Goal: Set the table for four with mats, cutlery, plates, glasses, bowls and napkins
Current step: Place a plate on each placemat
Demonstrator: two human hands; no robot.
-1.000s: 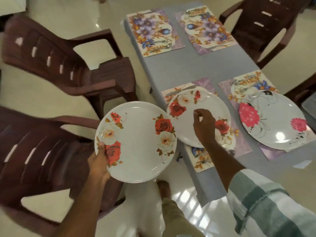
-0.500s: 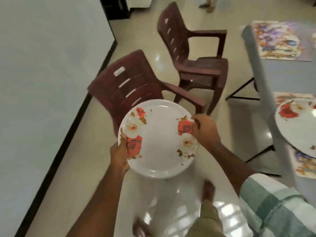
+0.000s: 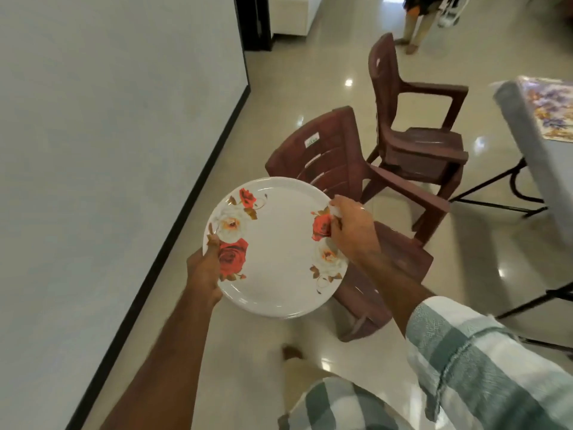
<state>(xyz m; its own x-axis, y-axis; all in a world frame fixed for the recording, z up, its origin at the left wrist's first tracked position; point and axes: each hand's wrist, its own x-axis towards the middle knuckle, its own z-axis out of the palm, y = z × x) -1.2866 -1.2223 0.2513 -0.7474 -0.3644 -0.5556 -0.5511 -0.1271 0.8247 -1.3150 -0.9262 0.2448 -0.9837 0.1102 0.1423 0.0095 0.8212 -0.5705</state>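
Note:
A white plate with red and white roses [image 3: 279, 252] is held level in front of me, above the floor and a chair. Its underside edge looks doubled, so it may be more than one plate. My left hand [image 3: 204, 271] grips the plate's left rim, thumb on top. My right hand [image 3: 350, 231] holds the right rim, fingers curled over the edge. At the far right, the grey table [image 3: 527, 125] shows only its corner, with a floral mat [image 3: 548, 110] lying on it.
Two brown plastic chairs stand between me and the table: one [image 3: 335, 169] just beyond the plate, another [image 3: 418, 125] farther back. A white wall with a dark skirting [image 3: 124, 150] runs along the left. A person's legs [image 3: 415, 26] stand at the far end of the tiled floor.
My view has turned left, away from the table, and the set plates have left the frame. My right hand left the plate on the table and took the right rim of the held plate.

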